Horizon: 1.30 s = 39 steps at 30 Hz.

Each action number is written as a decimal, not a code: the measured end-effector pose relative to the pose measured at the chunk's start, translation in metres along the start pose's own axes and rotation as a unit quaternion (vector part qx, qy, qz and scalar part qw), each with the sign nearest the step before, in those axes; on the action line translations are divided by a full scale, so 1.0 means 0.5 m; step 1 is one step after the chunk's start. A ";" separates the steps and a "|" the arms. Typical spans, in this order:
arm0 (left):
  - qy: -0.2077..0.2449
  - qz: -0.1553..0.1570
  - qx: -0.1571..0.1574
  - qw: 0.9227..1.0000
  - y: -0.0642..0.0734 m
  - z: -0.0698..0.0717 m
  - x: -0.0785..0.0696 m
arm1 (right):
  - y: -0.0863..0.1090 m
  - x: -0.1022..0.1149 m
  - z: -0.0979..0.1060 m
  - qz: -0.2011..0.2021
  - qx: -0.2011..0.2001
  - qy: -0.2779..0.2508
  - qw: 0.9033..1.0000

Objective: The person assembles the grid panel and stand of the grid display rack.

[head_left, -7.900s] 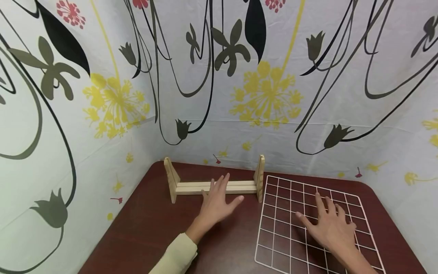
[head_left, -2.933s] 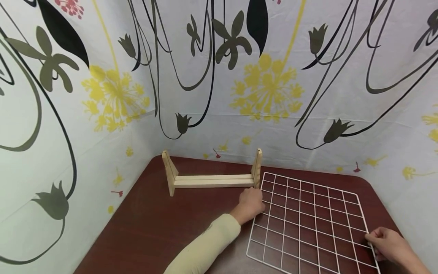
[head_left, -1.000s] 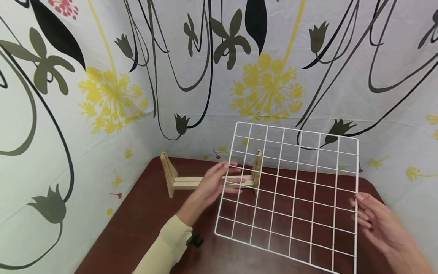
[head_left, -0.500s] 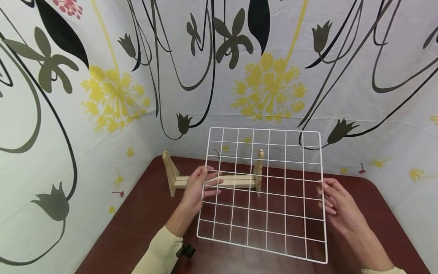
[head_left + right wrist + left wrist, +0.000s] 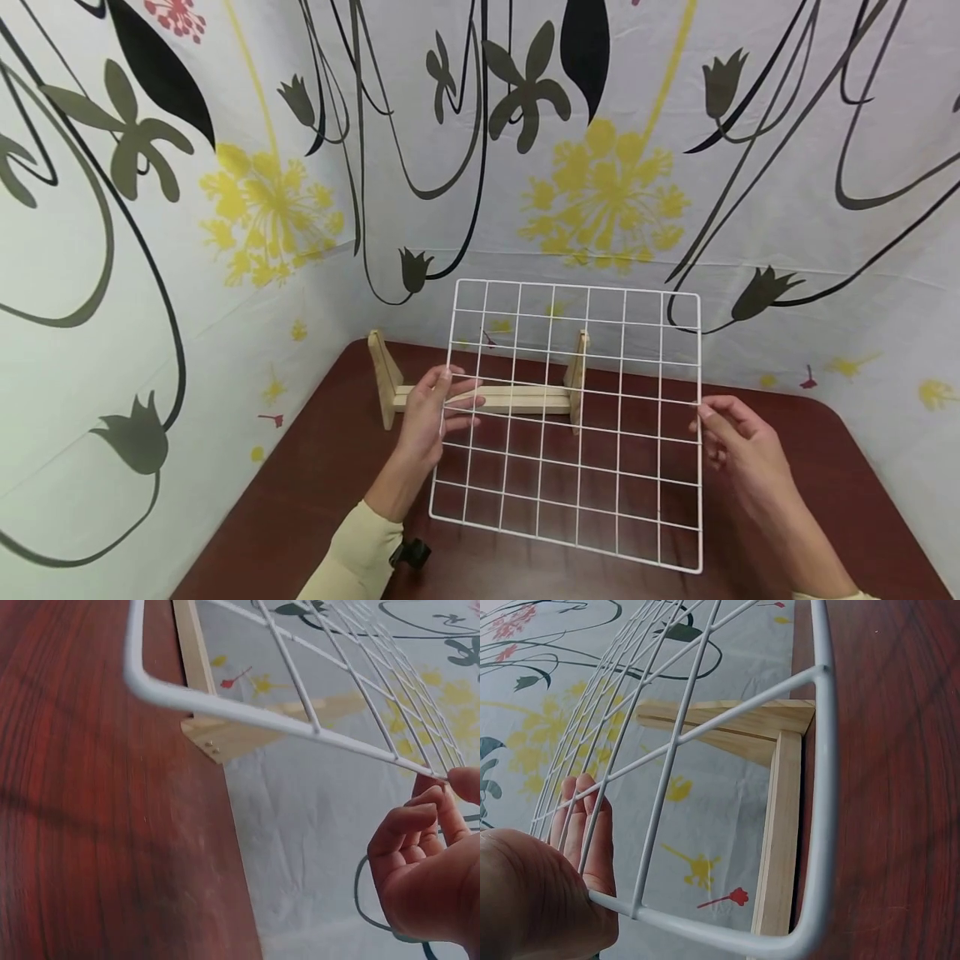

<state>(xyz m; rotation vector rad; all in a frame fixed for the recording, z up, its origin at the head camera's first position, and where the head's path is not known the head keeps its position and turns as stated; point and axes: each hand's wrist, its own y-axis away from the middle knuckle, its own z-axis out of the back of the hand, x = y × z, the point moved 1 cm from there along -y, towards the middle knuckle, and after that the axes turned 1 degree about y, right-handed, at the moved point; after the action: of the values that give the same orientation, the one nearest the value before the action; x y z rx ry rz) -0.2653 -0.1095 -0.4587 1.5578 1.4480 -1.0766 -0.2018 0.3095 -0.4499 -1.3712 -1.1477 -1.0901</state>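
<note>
A white wire grid panel (image 5: 546,458) is held up over the table, tilted toward the head camera. My left hand (image 5: 424,421) grips its left edge, thumb in front and fingers reaching behind the wires. On the opposite edge my right hand (image 5: 746,446) pinches the rim between thumb and fingertips, its other fingers curled, as the right wrist view shows. Behind the grid stands a pale wooden stand (image 5: 525,398) with two upright sloped ends joined by a crossbar. Its right end (image 5: 225,742) shows two small screws in the right wrist view.
The dark red wood-grain table (image 5: 300,492) lies beneath. A flower-printed sheet (image 5: 285,208) hangs along the back and both sides, right at the table's far edge. A small black device (image 5: 410,553) sits at my left wrist by the cream sleeve (image 5: 352,546).
Earlier the grid lay flat on the table at right. Both hands took its side edges, lifted and tilted it, and moved it left before the stand. Over the last half second it barely moved.
</note>
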 end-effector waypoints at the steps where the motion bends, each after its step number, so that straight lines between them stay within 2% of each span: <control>1: 0.000 -0.001 0.000 1.000 0.001 -0.001 0.001 | 0.001 0.002 0.000 0.001 -0.008 0.014 1.000; 8: 0.000 -0.009 0.005 1.000 -0.001 -0.011 0.004 | 0.007 0.012 0.002 0.018 -0.033 0.054 0.998; 11: 0.003 -0.014 0.007 1.000 -0.003 -0.017 0.005 | 0.010 0.016 -0.002 0.032 -0.075 0.121 0.989; 13: 0.008 -0.016 0.008 1.000 -0.004 -0.021 0.005 | 0.013 0.020 -0.009 0.052 -0.116 0.204 0.971; 14: 0.007 -0.016 0.009 1.000 -0.004 -0.022 0.004 | 0.015 0.023 -0.014 0.067 -0.140 0.252 0.955; 16: 0.007 -0.014 0.010 1.000 -0.003 -0.025 0.003 | 0.019 0.030 -0.029 0.112 -0.184 0.338 0.916; 18: 0.009 -0.011 0.013 1.000 -0.002 -0.030 0.004 | 0.025 0.040 -0.046 0.167 -0.212 0.393 0.879; 19: 0.007 -0.011 0.014 1.000 -0.001 -0.032 0.004 | 0.027 0.045 -0.056 0.194 -0.217 0.408 0.865; 20: 0.006 -0.013 0.015 1.000 -0.001 -0.034 0.004 | 0.030 0.051 -0.068 0.223 -0.218 0.420 0.853; 22: 0.006 -0.017 0.014 1.000 -0.001 -0.038 0.004 | 0.036 0.064 -0.091 0.265 -0.201 0.429 0.840; 25: 0.008 -0.020 0.012 1.000 -0.001 -0.042 0.006 | 0.042 0.080 -0.126 0.303 -0.171 0.433 0.832; 28: 0.014 -0.018 0.014 1.000 -0.002 -0.043 0.008 | 0.041 0.088 -0.159 0.320 -0.149 0.445 0.823; 32: 0.014 -0.021 0.014 1.000 -0.004 -0.045 0.008 | 0.023 0.096 -0.204 0.323 -0.117 0.468 0.814; 35: 0.013 -0.023 0.011 1.000 -0.006 -0.047 0.007 | 0.010 0.101 -0.238 0.317 -0.092 0.481 0.812; 39: 0.017 -0.020 0.013 1.000 -0.008 -0.051 0.006 | -0.002 0.099 -0.276 0.316 -0.081 0.500 0.802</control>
<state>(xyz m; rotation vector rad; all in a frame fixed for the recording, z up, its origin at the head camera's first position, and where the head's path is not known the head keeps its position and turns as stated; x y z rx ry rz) -0.2670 -0.0845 -0.4521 1.5784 1.4993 -1.1023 -0.2010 0.1765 -0.3880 -0.9231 0.1872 -1.1559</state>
